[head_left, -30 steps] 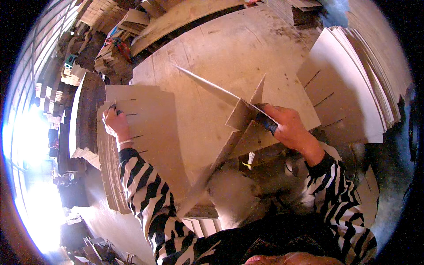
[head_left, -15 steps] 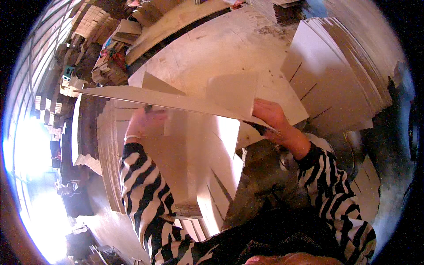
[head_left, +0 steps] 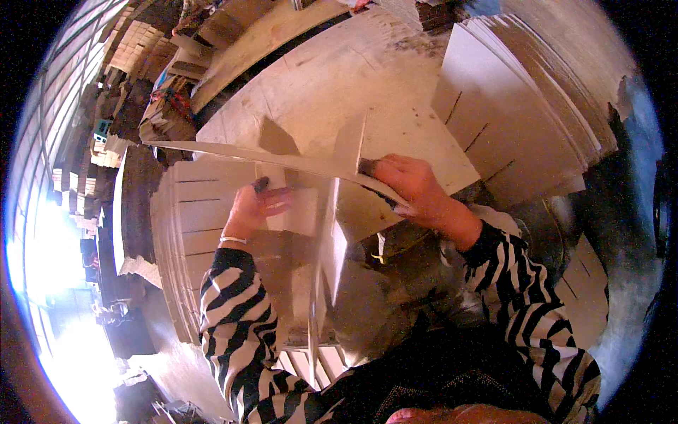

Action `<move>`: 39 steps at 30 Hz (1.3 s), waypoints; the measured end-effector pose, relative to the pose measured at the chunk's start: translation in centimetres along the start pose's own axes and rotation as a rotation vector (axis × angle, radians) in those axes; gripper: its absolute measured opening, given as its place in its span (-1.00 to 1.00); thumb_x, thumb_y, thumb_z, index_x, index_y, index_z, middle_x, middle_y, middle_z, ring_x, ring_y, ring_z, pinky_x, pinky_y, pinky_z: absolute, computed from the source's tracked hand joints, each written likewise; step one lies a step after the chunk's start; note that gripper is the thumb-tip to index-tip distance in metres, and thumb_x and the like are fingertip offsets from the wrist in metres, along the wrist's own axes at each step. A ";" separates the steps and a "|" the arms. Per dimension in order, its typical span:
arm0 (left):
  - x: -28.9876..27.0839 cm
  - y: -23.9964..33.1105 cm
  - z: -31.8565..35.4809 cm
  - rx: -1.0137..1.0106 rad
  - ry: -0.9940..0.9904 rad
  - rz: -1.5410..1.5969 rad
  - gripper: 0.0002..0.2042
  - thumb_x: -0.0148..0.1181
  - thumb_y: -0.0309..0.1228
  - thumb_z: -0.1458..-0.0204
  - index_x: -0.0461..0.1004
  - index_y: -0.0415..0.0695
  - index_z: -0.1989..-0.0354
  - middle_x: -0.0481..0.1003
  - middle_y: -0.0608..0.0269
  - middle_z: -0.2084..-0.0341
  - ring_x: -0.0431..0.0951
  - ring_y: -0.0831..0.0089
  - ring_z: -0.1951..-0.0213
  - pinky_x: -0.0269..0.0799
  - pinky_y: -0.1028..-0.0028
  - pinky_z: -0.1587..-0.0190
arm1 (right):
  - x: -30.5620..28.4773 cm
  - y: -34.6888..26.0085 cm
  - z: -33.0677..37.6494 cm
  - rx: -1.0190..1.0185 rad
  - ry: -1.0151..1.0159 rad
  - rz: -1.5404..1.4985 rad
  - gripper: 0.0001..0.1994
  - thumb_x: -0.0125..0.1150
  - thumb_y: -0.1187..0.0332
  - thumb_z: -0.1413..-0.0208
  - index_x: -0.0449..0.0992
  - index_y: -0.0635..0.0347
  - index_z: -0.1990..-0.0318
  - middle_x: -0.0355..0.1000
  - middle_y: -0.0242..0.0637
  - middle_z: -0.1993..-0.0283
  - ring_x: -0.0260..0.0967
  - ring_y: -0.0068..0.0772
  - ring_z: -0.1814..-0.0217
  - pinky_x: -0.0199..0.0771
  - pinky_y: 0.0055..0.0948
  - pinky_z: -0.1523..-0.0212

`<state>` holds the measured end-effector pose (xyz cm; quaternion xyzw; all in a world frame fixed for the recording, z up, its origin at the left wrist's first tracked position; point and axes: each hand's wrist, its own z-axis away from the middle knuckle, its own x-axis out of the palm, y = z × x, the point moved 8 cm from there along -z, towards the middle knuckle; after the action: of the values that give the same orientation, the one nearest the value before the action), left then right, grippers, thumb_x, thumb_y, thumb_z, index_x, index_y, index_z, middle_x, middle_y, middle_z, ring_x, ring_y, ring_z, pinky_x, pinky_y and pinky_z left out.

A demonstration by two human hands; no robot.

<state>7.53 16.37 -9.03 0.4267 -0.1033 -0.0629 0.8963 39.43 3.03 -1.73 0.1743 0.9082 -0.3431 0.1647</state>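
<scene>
A long cardboard strip (head_left: 226, 153) runs across in front of me, with shorter cardboard pieces crossing it and standing out on both sides. My right hand (head_left: 417, 189) grips the strip's right end, and a dark-tipped finger touches the crosspiece (head_left: 349, 145) beside it. That area is partly hidden by the fingers. On the near side, my left hand (head_left: 254, 210) has its fingers stretched out and apart against another crosspiece (head_left: 300, 215). Its thumb wears a dark tip cover. Below the strip, a long, narrow cardboard piece (head_left: 318, 290) stands nearly edge-on and is blurred.
A pale wooden board (head_left: 304, 92) lies beyond the hands. Slotted cardboard sheets are stacked at the right (head_left: 494, 106) and at the left (head_left: 191, 226). More cardboard strips (head_left: 328, 364) stand near my body. Bundled cardboard (head_left: 166, 116) sits at the far left.
The strip's right end has shifted left with my right hand. My left hand has moved right and slightly nearer. The large bright cardboard panel below the strip has turned nearly edge-on.
</scene>
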 end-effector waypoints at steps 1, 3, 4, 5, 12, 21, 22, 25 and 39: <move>1.1 -0.4 -0.6 0.072 -0.080 -0.060 -0.54 -0.18 -0.08 -0.28 0.24 -0.24 -0.11 0.41 -0.38 0.01 0.49 -0.01 -0.06 0.40 0.00 -0.12 | 0.1 0.5 0.3 0.054 -0.031 0.053 -0.56 0.11 0.16 0.12 0.45 0.28 0.11 0.39 -0.02 0.31 0.37 0.14 0.26 0.40 -0.12 0.27; 4.4 0.4 1.8 0.216 -0.192 -0.189 -0.55 -0.21 -0.10 -0.29 0.25 -0.26 -0.09 0.42 -0.41 0.04 0.51 0.00 -0.04 0.43 0.08 -0.10 | 0.3 1.4 0.6 0.137 -0.086 0.115 -0.56 0.13 0.26 0.17 0.45 0.26 0.08 0.40 -0.02 0.29 0.38 0.13 0.25 0.39 -0.13 0.26; 4.4 0.5 2.9 0.189 -0.126 -0.245 -0.55 -0.20 -0.10 -0.28 0.25 -0.27 -0.08 0.44 -0.39 0.05 0.53 0.01 -0.02 0.45 0.13 -0.09 | 0.7 1.3 0.4 0.159 -0.120 0.124 -0.57 0.13 0.30 0.17 0.45 0.25 0.06 0.41 -0.02 0.28 0.38 0.13 0.24 0.39 -0.14 0.26; 5.0 1.0 3.2 0.170 -0.085 -0.299 -0.56 -0.19 -0.11 -0.28 0.26 -0.27 -0.07 0.45 -0.36 0.06 0.54 0.03 0.00 0.46 0.18 -0.08 | 0.4 1.2 0.2 0.182 -0.152 0.159 -0.57 0.14 0.33 0.16 0.44 0.25 0.05 0.41 -0.01 0.28 0.38 0.12 0.24 0.39 -0.14 0.26; 3.0 3.3 3.7 0.089 -0.089 -0.566 -0.59 -0.15 -0.19 -0.29 0.22 -0.33 -0.08 0.51 -0.17 0.11 0.60 0.08 0.12 0.49 0.27 -0.03 | -0.2 0.4 0.0 0.132 -0.017 0.052 -0.64 0.15 0.48 0.14 0.44 0.23 0.08 0.40 -0.01 0.30 0.38 0.14 0.25 0.40 -0.17 0.27; 7.0 6.5 8.9 0.447 0.031 -0.587 -0.85 0.07 -0.53 -0.05 0.46 -0.40 0.45 0.48 0.14 0.54 0.60 0.33 0.43 0.46 0.43 0.33 | 1.0 0.2 -0.7 0.189 -0.117 0.017 -0.69 0.15 0.46 0.10 0.45 0.17 0.11 0.44 -0.02 0.28 0.42 0.12 0.23 0.42 -0.14 0.26; 6.4 6.5 8.6 0.421 0.060 -0.631 -0.85 0.08 -0.52 -0.04 0.46 -0.40 0.45 0.46 0.12 0.57 0.59 0.37 0.44 0.46 0.42 0.33 | 0.7 0.0 -0.8 0.177 -0.131 0.035 -0.66 0.15 0.39 0.07 0.45 0.10 0.05 0.47 -0.06 0.26 0.44 0.09 0.21 0.45 -0.12 0.23; 1.1 5.7 5.2 0.351 0.120 -0.915 -0.86 0.06 -0.50 -0.07 0.47 -0.35 0.34 0.46 0.13 0.52 0.57 0.44 0.40 0.46 0.43 0.27 | 2.0 0.0 -0.7 0.162 -0.229 0.026 -0.60 0.16 0.29 0.05 0.46 0.01 -0.03 0.50 -0.10 0.23 0.47 0.05 0.17 0.48 -0.09 0.20; -12.8 14.3 7.1 0.509 1.313 -1.610 -0.58 0.23 -0.17 0.05 0.49 -0.15 0.04 0.35 0.10 -0.12 0.38 0.13 -0.12 0.34 0.05 -0.05 | 2.9 1.8 0.2 0.362 -0.342 0.208 -0.67 0.09 0.52 0.15 0.43 0.16 0.12 0.45 0.02 0.31 0.39 0.19 0.21 0.41 -0.10 0.23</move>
<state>-6.21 22.56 4.79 0.4943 0.7012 -0.3706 0.3559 37.69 4.69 -4.09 0.2329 0.7682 -0.5056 0.3162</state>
